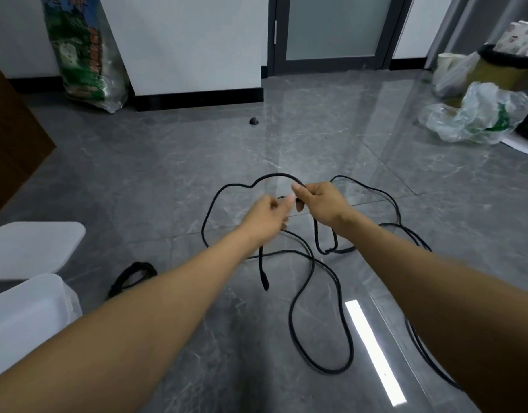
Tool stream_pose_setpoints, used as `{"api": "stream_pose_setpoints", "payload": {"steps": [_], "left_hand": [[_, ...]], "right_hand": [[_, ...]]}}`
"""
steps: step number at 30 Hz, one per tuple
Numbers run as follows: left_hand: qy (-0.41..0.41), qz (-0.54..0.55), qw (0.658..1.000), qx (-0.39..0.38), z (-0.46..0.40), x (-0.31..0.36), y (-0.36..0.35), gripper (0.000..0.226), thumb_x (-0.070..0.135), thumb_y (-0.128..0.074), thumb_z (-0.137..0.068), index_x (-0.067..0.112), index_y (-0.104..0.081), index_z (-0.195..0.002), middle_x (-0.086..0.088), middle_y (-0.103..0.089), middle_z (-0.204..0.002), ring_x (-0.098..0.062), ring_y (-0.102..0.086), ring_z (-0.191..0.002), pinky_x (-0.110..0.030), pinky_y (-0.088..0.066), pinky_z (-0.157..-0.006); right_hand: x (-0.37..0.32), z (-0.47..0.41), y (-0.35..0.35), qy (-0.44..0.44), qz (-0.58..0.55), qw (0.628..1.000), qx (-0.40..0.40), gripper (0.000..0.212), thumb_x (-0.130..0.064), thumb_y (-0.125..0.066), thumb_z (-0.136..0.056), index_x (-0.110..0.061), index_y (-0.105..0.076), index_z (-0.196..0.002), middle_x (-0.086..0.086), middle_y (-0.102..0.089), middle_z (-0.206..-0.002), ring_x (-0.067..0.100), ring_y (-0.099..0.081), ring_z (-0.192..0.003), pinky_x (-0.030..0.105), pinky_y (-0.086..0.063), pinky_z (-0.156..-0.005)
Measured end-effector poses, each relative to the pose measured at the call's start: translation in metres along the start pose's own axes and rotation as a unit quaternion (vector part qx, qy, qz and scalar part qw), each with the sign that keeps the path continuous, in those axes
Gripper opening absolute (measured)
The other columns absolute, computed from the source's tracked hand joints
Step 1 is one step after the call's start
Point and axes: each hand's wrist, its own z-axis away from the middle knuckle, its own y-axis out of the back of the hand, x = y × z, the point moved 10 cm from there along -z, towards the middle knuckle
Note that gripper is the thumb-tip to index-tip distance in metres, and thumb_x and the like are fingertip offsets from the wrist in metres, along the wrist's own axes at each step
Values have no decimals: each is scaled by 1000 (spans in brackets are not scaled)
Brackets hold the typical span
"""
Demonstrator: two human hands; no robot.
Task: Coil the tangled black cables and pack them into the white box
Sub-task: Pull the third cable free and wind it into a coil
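- step: starting first coil; left hand [268, 217] and right hand [319, 204] each grip pinching the black cable [322, 296], raised over the floor [167, 162].
- rest sprawls loose.
- white box [27, 317] sits lower left.
- next, likely: gather even loops.

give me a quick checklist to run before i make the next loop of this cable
1. Both hands on the cable: ok, left hand and right hand pinch the black cable close together.
2. Free end clear: ok, the connector end hangs below the left hand, unsnagged.
3. Slack untangled: not ok, loops on the floor cross each other.
4. Whole length in view: cannot tell, it passes behind the right forearm.
5. White box ready: ok, open at lower left, its lid lying behind it.
6. Coiled cable packed: not ok, it lies on the floor.
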Motion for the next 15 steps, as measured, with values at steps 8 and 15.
{"api": "stream_pose_setpoints", "payload": {"steps": [8,15], "left_hand": [[-36,-86,995,-31,-13,31,45,38,30,-42,-100,21,-53,-65,-2,-48,-70,-12,-42,-65,-22,-32,-58],[-5,-46,998,-38,19,164,114,35,27,-46,-99,20,-57,-66,-1,-60,-91,-7,-50,-90,-8,-36,-68]], "right_hand": [[12,-17,37,-85,16,985,146,38,-32,-42,-99,-6,-69,-93,17,-67,-103,30,-57,-104,32,-43,-85],[-99,0,119,-143,183,971,55,35,-29,-48,-97,-1,-68,-97,18,-65,-91,34,-59,-93,34,-42,-75]]}}
